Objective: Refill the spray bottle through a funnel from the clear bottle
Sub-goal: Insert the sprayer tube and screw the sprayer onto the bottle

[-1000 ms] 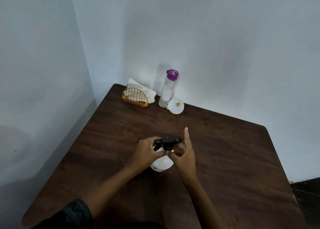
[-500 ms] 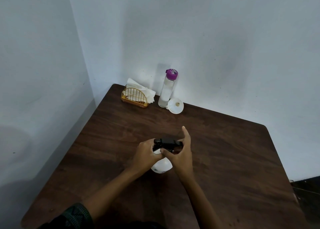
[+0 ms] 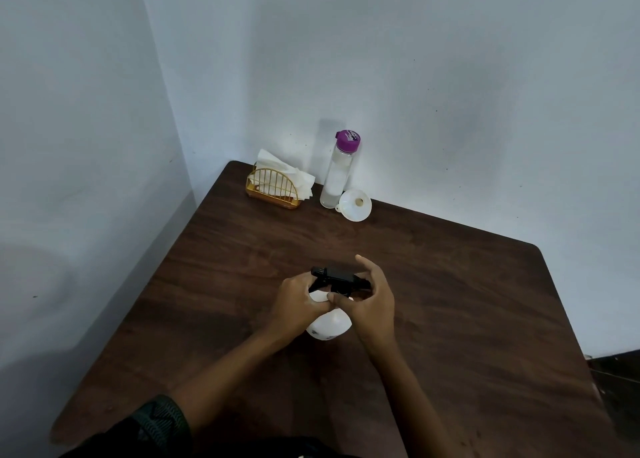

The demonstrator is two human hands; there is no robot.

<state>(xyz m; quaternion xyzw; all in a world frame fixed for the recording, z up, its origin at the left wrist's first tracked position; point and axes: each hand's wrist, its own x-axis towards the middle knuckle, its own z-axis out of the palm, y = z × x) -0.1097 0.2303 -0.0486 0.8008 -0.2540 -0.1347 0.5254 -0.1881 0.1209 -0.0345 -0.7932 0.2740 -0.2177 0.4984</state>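
Observation:
A white spray bottle [image 3: 329,326] with a black trigger head [image 3: 337,276] stands mid-table on the dark wooden table [image 3: 467,301]. My left hand [image 3: 297,301] wraps around its upper body from the left. My right hand [image 3: 370,300] grips the black head and collar from the right, index finger raised. At the back by the wall stands the clear bottle [image 3: 337,175] with a purple cap, upright and closed. A white funnel [image 3: 355,204] lies on its side next to that bottle's base.
A gold wire napkin holder [image 3: 273,189] with white napkins sits in the back left corner. Walls close off the left and back sides of the table. The table's right edge drops to a dark floor [image 3: 616,381].
My right hand has curled further around the black trigger head, and the head has turned slightly. The left hand keeps its hold on the bottle body.

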